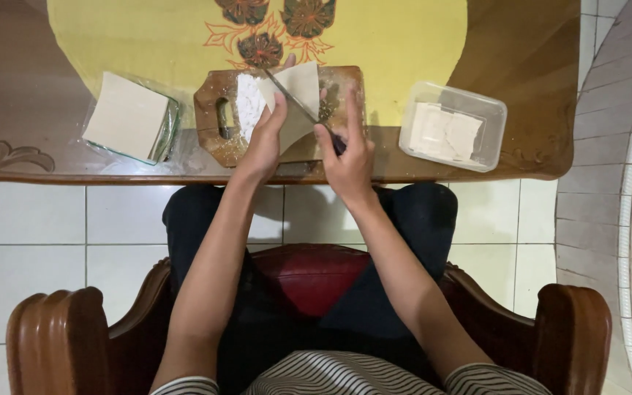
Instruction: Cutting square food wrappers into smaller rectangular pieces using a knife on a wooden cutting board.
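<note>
My left hand [265, 139] pinches a thin pale square dough sheet [298, 91] and holds it up over a wooden cutting board [213, 139]. My right hand [349, 157] grips a knife [298, 102] by its dark handle, with the blade angled up-left across the sheet. A patch of white flour [246, 102] lies on the board under the sheet. Both hands sit close together at the board's near edge.
A stack of pale dough sheets [126, 115] in clear wrapping lies left of the board. A clear plastic container [453, 126] with cut pale pieces stands to the right. A yellow floral mat [374, 36] covers the wooden table [31, 95]. Carved wooden chair arms [56, 340] flank me.
</note>
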